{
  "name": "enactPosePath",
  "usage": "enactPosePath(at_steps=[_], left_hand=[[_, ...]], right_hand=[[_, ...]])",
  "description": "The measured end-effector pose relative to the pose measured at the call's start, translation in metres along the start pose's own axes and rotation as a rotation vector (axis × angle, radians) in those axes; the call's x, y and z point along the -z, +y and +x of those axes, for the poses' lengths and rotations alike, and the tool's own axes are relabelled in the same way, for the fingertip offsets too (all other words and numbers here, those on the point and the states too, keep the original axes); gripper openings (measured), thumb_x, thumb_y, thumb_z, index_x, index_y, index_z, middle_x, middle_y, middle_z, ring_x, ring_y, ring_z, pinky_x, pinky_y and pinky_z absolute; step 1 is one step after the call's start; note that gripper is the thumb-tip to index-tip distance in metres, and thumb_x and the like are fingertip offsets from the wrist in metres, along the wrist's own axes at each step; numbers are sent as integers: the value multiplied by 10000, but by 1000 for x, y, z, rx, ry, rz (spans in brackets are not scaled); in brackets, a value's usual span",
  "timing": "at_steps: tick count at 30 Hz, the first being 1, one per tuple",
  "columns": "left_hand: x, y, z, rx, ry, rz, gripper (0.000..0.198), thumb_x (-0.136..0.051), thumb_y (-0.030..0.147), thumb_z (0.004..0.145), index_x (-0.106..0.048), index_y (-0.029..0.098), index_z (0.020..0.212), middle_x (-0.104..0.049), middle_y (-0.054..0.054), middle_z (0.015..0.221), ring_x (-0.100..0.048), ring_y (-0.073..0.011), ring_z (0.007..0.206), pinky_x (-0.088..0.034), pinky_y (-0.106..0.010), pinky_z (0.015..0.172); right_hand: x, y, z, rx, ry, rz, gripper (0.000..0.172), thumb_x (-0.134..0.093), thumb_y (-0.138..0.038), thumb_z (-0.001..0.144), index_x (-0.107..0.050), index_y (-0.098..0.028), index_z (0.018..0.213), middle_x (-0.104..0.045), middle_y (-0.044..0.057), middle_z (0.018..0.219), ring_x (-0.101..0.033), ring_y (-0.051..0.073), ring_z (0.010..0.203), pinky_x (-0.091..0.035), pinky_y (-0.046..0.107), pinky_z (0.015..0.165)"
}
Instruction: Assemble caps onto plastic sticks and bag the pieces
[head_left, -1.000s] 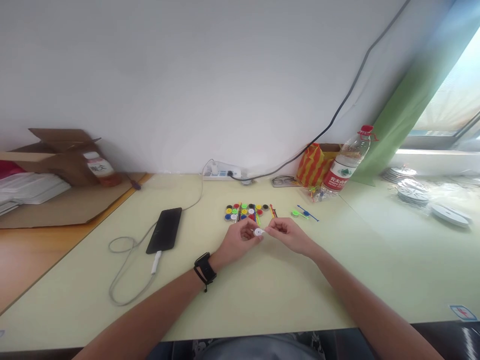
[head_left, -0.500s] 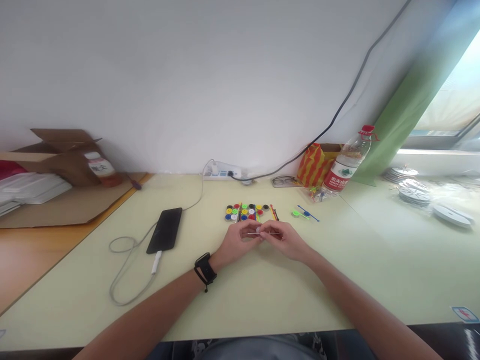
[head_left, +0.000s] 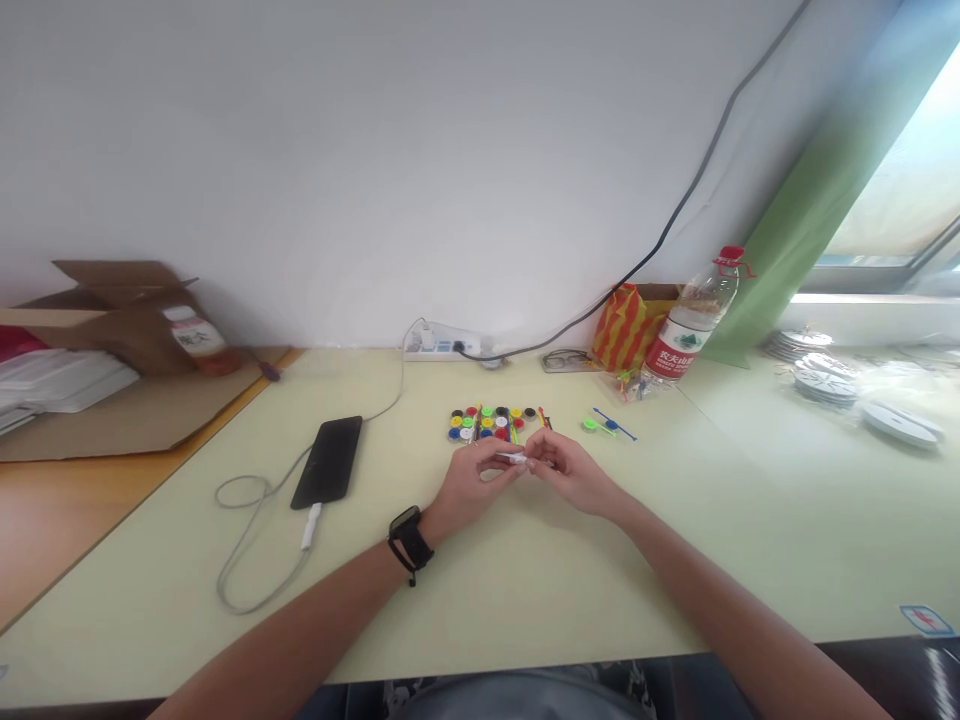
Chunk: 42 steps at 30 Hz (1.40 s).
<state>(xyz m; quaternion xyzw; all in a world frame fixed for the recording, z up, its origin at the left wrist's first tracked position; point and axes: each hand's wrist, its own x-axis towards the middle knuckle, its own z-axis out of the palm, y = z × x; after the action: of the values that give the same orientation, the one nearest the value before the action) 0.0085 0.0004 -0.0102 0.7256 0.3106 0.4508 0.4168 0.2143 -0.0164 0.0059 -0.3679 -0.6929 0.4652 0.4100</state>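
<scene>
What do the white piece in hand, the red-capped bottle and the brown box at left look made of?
White piece: probably plastic, opaque and evenly white; too small to judge gloss.
Bottle: likely plastic, clear, glossy; highlights show.
Brown box: apparently cardboard, matt, with folded flaps.

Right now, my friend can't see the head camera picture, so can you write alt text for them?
A person's two bare hands hold a small white piece above a pale table. Just beyond them lie colourful little discs. A black phone lies to the left, and a big bottle with a red cap is at the back right.
</scene>
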Motion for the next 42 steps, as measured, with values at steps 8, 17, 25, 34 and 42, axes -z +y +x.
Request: enactPosePath(at_steps=[8,17,25,34,42], left_hand=[[1,-2,2,52,57,11,269,-742,383,895,-762,187,1079,-773,-88,1052,-760,-216,911,-660,-370,847],[1,-2,1,26,32,-20,310,-777,380,866,-756,190,1111,-769,-90,1062,-764,-228,943,-656,-398,890],[2,-5,0,-66,25,41,291,-750,356,895,-763,210,1146,-745,-82,1076,-748,-205,947,-660,-378,891],[3,-4,0,-178,78,217,248,-730,325,913,-762,233,1142,-750,-67,1016,-734,-184,892,-658,-354,855],[4,-1,-1,-187,64,251,229,-728,328,912,-768,246,1122,-768,-63,993,-738,-194,874,-641,-345,825]], right_hand=[[1,2,1,38,73,-189,216,-583,-421,985,-609,-217,921,-604,7,794,-531,158,713,-425,281,637],[2,2,2,85,66,-244,254,-548,-445,999,-681,-230,967,-702,72,948,-617,202,816,-488,325,692],[4,1,2,80,76,-145,259,-621,-474,961,-716,-232,961,-699,79,980,-648,218,883,-527,357,770],[12,-7,3,-27,113,86,304,-760,-491,848,-672,-207,913,-642,12,799,-578,151,691,-506,315,662],[18,-9,4,-78,93,140,305,-781,-488,818,-702,-205,897,-642,11,753,-603,164,689,-521,358,714]])
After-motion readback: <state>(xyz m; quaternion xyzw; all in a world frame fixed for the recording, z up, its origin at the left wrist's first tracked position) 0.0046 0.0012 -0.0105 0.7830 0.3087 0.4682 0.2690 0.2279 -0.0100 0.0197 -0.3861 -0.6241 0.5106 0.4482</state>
